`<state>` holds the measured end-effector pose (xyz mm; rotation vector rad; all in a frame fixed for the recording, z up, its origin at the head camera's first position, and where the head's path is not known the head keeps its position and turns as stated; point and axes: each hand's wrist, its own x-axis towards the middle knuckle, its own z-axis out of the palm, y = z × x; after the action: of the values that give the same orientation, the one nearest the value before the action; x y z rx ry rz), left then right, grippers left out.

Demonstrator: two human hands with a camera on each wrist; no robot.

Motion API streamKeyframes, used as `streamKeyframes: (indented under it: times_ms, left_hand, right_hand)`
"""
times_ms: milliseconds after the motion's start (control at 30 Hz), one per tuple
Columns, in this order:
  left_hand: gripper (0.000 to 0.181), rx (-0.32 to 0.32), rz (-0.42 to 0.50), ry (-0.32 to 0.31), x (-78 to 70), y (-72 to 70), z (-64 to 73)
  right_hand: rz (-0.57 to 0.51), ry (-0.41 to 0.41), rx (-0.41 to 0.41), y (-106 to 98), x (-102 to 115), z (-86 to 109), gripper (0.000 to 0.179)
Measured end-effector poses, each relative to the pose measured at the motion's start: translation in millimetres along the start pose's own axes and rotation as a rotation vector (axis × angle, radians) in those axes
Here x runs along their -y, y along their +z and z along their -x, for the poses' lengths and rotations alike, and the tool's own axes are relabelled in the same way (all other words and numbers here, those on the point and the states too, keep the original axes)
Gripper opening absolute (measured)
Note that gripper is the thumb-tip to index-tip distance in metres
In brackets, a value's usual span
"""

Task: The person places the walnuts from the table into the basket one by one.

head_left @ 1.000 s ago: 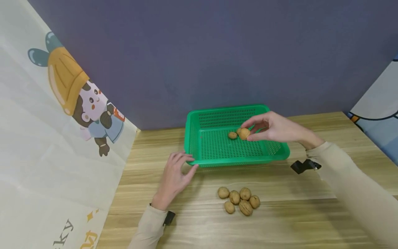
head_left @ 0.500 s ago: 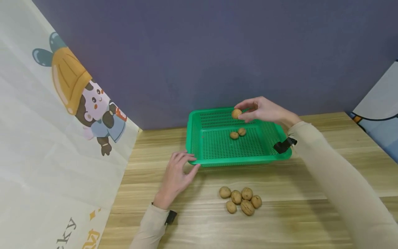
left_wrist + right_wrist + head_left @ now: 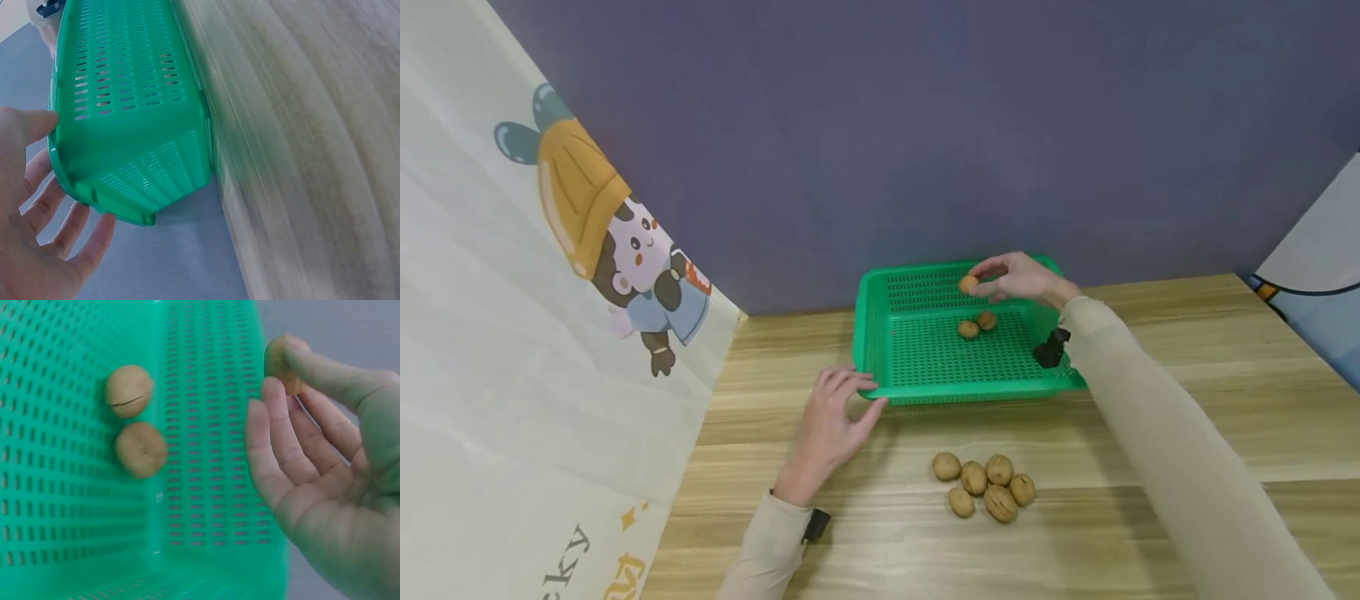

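Observation:
My right hand (image 3: 1017,277) pinches a walnut (image 3: 967,285) between thumb and fingertips, over the back part of a green plastic basket (image 3: 970,389). In the right wrist view the held walnut (image 3: 284,365) overlaps the basket's upper edge. Two more walnuts, a cracked one (image 3: 129,391) and a rounder one (image 3: 141,450), lie side by side on the basket floor. At the basket's front left corner my left hand (image 3: 827,429) grips the rim. The left wrist view shows the thumb on one side of that corner and the fingers (image 3: 94,247) spread along the other.
A loose cluster of several walnuts (image 3: 1000,504) lies on the wooden table (image 3: 865,550) in front of the basket. Behind the basket rises a dark blue-grey wall (image 3: 850,150). A white printed sheet (image 3: 550,400) borders the table's left side.
My right hand has carried its walnut back and left, from over the two walnuts up to the rear wall, then slightly lower. The left hand stays at the corner.

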<state>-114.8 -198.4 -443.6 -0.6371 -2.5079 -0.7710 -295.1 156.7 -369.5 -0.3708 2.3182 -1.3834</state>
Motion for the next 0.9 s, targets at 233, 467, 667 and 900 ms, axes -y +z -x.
streamKeyframes:
  times_ms: [233,467,667,900]
  left_hand:
    - [0.025,-0.009,-0.014,0.020,0.1,1.9,-0.2]
    - [0.024,0.003,-0.022,0.020,-0.2,2.7,0.3]
    - [0.024,0.003,-0.024,0.012,-0.9,1.2,0.6]
    - [0.024,0.002,-0.010,0.002,-0.5,2.2,0.9]
  right_hand:
    - [0.070,0.076,-0.054,11,-25,-9.2,0.061]
    - [0.135,0.094,-0.057,21,-43,-19.1,0.056]
    - [0.253,0.079,-0.046,25,-50,-27.4,0.052]
    - [0.321,0.097,-0.027,27,-51,-29.6,0.052]
